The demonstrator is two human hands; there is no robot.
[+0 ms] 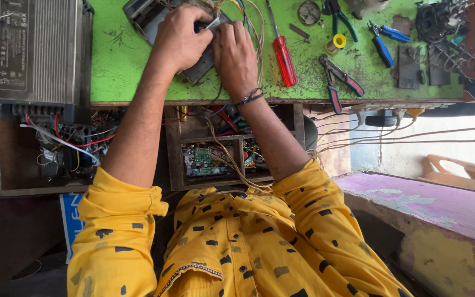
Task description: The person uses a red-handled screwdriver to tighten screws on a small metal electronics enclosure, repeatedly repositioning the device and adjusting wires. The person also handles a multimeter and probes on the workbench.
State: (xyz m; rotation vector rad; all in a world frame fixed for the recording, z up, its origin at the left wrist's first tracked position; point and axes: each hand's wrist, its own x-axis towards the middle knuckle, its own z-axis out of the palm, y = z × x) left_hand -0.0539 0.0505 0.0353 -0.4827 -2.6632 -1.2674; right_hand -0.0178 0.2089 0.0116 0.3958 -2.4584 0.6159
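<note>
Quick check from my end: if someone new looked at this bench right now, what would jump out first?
Both hands, left hand and right hand, pressed together on a small wired device at the top of the bright green benchtop. Next, the red screwdriver just right of them, and the yellow patterned shirt filling the foreground.

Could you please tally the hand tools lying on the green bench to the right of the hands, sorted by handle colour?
Red handles: 2, a screwdriver and a pair of pliers.
Blue handles: 1, the small pliers.
Green handles: 1, the cutters, partly cut off by the top edge.
Total: 4 tools.
</note>
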